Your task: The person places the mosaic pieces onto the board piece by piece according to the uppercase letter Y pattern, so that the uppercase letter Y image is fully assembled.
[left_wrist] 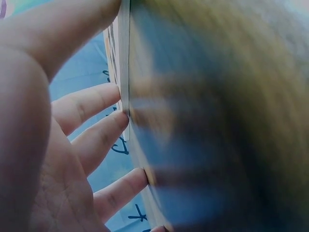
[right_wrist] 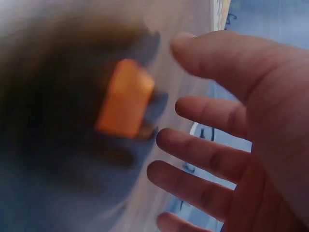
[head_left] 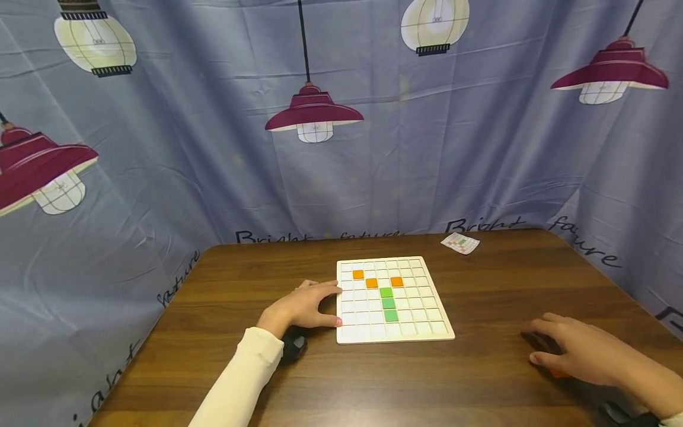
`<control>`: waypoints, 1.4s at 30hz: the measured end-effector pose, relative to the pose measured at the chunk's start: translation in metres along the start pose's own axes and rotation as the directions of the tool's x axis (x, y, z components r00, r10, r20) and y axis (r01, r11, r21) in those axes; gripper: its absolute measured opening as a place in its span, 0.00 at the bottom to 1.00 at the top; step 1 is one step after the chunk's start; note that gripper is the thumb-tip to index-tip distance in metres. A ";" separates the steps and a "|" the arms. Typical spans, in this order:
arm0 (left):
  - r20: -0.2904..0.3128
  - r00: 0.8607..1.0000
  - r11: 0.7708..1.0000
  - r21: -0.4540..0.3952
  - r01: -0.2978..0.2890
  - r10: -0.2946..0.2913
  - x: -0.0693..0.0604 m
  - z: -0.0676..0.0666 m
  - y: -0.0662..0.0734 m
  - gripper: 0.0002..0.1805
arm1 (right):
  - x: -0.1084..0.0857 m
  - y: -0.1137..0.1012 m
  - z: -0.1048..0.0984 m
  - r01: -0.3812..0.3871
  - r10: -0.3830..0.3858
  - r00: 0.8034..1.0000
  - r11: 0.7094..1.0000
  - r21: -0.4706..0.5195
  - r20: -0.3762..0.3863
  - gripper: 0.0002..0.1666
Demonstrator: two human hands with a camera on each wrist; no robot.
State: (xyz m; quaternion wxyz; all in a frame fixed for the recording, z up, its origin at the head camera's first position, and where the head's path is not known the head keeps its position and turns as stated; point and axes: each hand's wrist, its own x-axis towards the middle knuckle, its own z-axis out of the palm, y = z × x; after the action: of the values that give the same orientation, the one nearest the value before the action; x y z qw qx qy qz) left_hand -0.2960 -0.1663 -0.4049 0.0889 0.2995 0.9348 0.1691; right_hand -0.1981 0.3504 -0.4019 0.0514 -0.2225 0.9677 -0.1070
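Note:
A white gridded board lies on the table, holding three orange tiles and three green tiles in a column. My left hand is at the board's left edge, thumb and fingers spread; in the left wrist view its fingertips touch the edge. At the right, my right hand hovers over an orange piece with its fingers spread and apart from it. Most of that piece is hidden under the hand in the head view. It looks blurred in the right wrist view, so I cannot tell whether it is one tile or several.
A small card printed with a coloured grid lies near the back edge of the brown wooden table. Behind hangs a blue-grey curtain with printed lamps and lettering. Bare wood separates the board from my right hand.

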 end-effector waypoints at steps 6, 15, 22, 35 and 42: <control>-0.007 1.000 1.000 0.015 0.008 -0.008 -0.001 0.001 -0.003 0.41 | -0.022 0.017 0.013 0.094 -0.096 0.993 0.995 -0.035 -0.065 0.31; 0.000 1.000 1.000 0.000 0.019 -0.019 -0.001 -0.005 0.001 0.42 | -0.035 0.023 0.019 0.031 -0.029 0.998 0.999 0.016 -0.063 0.18; 0.002 1.000 1.000 0.003 0.017 -0.017 -0.001 -0.004 -0.001 0.42 | -0.020 0.017 0.027 0.199 -0.196 0.953 0.980 -0.010 -0.229 0.17; 0.006 1.000 1.000 0.021 0.010 -0.010 0.004 -0.006 -0.002 0.42 | 0.040 -0.008 0.012 0.335 -0.323 0.888 0.942 -0.020 -0.327 0.16; 0.004 1.000 1.000 0.002 -0.007 0.007 0.002 0.001 -0.002 0.42 | 0.110 -0.039 -0.007 0.317 -0.314 0.900 0.948 -0.040 -0.301 0.10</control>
State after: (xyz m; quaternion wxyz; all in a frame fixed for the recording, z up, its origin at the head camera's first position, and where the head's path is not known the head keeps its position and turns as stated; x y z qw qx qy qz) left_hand -0.2986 -0.1663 -0.4069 0.0901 0.3032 0.9337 0.1680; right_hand -0.2810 0.2691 -0.3919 -0.1148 -0.3568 0.9146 -0.1519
